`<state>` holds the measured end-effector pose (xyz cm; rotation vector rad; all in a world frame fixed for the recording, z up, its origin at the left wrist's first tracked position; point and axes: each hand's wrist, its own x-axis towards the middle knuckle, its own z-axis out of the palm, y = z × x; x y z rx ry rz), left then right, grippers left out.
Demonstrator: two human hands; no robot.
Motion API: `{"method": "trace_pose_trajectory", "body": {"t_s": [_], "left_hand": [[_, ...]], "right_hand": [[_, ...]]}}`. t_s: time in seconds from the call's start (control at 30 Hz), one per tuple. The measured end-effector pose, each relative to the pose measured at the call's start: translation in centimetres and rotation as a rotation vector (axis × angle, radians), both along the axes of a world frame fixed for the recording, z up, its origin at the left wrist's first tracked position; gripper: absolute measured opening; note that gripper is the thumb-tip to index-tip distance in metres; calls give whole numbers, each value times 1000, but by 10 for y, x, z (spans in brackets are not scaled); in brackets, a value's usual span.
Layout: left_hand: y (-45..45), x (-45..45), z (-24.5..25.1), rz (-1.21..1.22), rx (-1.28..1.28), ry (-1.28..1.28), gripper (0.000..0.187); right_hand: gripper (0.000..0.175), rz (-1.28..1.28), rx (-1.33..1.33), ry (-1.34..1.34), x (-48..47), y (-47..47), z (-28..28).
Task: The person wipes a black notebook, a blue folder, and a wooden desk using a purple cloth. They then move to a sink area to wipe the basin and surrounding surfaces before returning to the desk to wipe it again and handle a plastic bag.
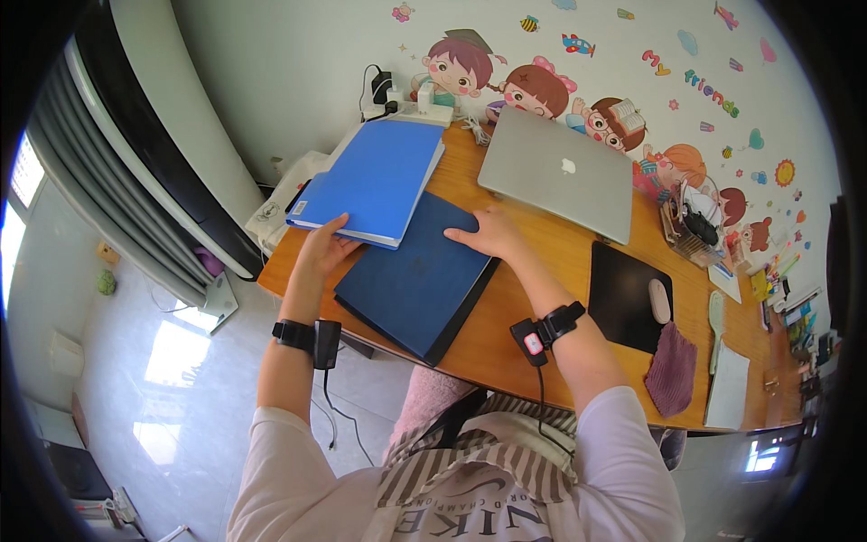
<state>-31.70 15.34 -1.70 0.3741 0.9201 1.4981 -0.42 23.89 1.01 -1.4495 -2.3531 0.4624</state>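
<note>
My left hand (325, 247) grips the near edge of a bright blue folder (379, 179), thumb on top and fingers under it. White sheets show along that folder's edges. It overlaps the far left part of a dark blue folder (420, 271), which lies at an angle near the front of the wooden desk. At the far right corner of the dark folder is my right hand (491, 234), its thumb on the cover and its other fingers around the edge, partly hidden. Each wrist carries a strapped black device with a cable.
A closed silver laptop (559, 173) lies toward the wall. Rightward are a black mouse pad (626, 291), a pale mouse (658, 301), a purple cloth (672, 372) and a wire basket (691, 230). A power strip (406, 112) with plugs stands behind the bright folder.
</note>
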Motion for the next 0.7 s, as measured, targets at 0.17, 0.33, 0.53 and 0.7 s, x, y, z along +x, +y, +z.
{"method": "trace_pose_trajectory", "body": {"t_s": [0.17, 0.33, 0.53, 0.7], "left_hand": [[0, 2, -11, -9, 36, 19, 39], [0, 5, -14, 4, 50, 28, 43], [-15, 26, -3, 87, 33, 90, 46], [-68, 34, 29, -397, -283, 322, 50]], "right_hand": [[84, -6, -402, 8, 12, 1, 11], [70, 36, -687, 250, 32, -25, 21], [66, -2, -858, 556, 88, -60, 36], [65, -88, -752, 632, 167, -84, 65]]}}
